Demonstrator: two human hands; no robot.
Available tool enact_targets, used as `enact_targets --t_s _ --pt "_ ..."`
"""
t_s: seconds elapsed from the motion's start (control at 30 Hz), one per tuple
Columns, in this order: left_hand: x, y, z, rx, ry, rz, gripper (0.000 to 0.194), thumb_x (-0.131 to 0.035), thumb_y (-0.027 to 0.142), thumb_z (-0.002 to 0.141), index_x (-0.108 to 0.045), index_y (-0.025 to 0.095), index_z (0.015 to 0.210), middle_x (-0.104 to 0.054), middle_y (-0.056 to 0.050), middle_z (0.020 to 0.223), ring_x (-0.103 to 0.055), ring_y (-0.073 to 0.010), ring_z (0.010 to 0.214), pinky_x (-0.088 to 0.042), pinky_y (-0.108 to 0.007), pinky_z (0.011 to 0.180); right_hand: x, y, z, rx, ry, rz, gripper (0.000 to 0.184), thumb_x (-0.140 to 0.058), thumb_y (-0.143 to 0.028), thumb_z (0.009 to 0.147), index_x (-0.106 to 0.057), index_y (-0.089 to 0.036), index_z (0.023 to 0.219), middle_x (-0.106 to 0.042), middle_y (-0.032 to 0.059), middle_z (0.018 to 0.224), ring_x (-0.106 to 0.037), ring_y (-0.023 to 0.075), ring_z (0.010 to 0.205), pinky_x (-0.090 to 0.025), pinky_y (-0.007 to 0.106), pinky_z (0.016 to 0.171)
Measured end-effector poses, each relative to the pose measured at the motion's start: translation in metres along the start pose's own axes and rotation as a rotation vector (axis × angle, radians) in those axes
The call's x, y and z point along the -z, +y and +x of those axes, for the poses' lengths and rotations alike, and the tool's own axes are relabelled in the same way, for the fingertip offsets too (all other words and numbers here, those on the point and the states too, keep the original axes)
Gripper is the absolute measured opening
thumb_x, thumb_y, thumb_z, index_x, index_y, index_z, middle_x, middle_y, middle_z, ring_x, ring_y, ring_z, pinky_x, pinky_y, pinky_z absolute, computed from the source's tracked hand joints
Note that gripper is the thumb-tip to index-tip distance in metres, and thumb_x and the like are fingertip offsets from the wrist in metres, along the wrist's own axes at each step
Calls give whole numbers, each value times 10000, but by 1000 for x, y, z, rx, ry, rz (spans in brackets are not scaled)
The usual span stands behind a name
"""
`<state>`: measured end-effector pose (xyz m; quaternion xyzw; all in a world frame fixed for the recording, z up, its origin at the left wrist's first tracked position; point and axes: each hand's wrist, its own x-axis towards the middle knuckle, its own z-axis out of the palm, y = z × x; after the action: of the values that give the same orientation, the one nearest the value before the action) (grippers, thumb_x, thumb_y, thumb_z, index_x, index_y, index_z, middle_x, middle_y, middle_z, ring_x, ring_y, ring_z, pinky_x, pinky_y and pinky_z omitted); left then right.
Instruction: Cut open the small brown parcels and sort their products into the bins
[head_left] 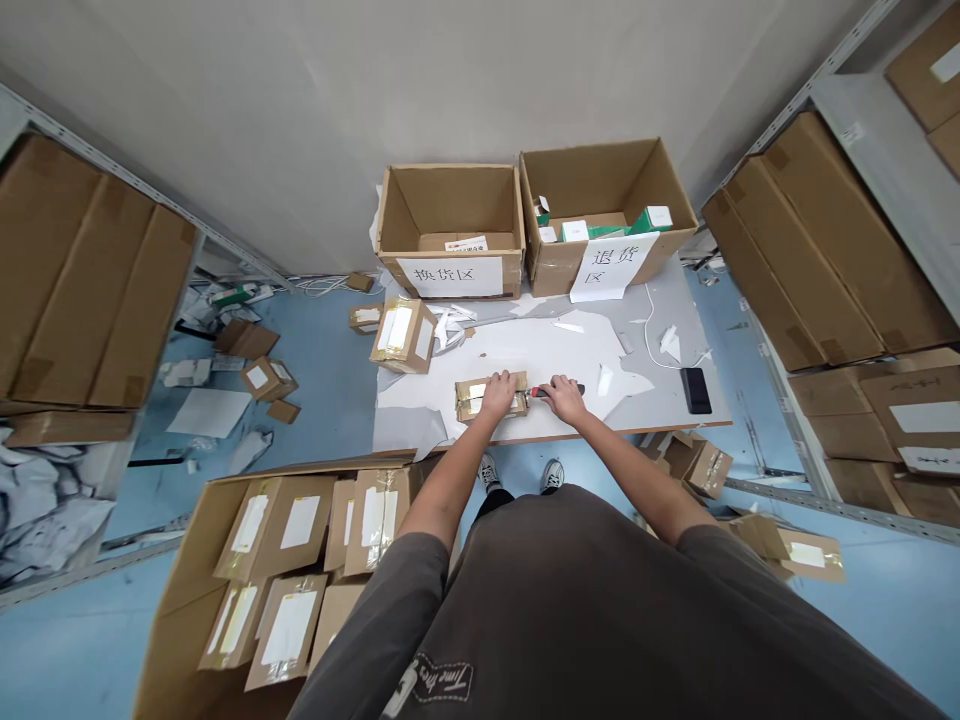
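My left hand (498, 391) rests closed on top of a small taped cardboard parcel (474, 398) lying on the white table (675, 400). Just to its right, my right hand (562, 397) grips a box cutter (576, 389) with a red and black handle, its tip pointing at the parcel's right end. A second, larger taped parcel (403, 334) stands at the table's left edge.
Two open cartons stand at the table's back: the left one (450, 228) nearly empty, the right one (604, 210) holding green and white boxes. A black phone (695, 389) lies at right. A big carton (285, 570) of parcels sits at my lower left. Shelves flank both sides.
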<state>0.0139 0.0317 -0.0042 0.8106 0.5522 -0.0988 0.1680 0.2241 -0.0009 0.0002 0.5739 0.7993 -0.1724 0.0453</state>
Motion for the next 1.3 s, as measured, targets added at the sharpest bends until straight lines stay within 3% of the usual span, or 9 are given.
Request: enact_targets --t_s 0.33,0.47,0.83,1.0,1.13,1.3 --pt "-28 -3 -7 -3 122 -72 382 -399 75 1028 -604 177 1333 -567 -195 1511 -518 -325 1355 -385 -500 1198 -6 7 -4 34 23 -51 373 -541 -338 1101 -712 -223 1412 -616 186 1264 -472 347 1166 -310 412 942" --pt "-35 -5 -7 -26 172 -83 430 -369 54 1011 -607 170 1350 -586 -199 1507 -530 -334 1343 -395 -524 1186 -6 7 -5 41 22 -61 390 -514 -340 1112 -703 -213 1428 -621 187 1265 -476 342 1161 -310 413 931" --pt "-31 -7 -5 22 150 -161 458 -369 61 1009 -602 164 1390 -623 -200 1437 -537 -337 1320 -390 -488 1175 17 16 6 46 -59 -83 329 -583 -325 1085 -756 -212 1341 -636 195 1267 -499 353 1203 -332 415 945" --pt "-32 -9 -11 -18 154 -153 451 -385 58 1001 -599 165 1383 -624 -190 1436 -535 -327 1329 -390 -486 1187 20 12 16 32 -24 -72 334 -592 -327 1083 -748 -206 1352 -636 192 1282 -509 354 1216 -346 421 950" --pt "-37 -9 -15 -50 173 -188 447 -421 26 958 -610 157 1342 -592 -198 1493 -508 -339 1398 -363 -508 1226 19 21 19 -6 -10 -36 332 -611 -325 1071 -754 -215 1350 -644 186 1265 -523 354 1197 -364 425 955" --pt "-38 -16 -9 -19 156 -340 399 -529 9 870 -650 180 1210 -593 -203 1516 -468 -340 1489 -332 -548 1275 5 37 -2 -61 86 142 321 -621 -352 1054 -767 -219 1308 -672 178 1216 -574 350 1170 -429 435 966"
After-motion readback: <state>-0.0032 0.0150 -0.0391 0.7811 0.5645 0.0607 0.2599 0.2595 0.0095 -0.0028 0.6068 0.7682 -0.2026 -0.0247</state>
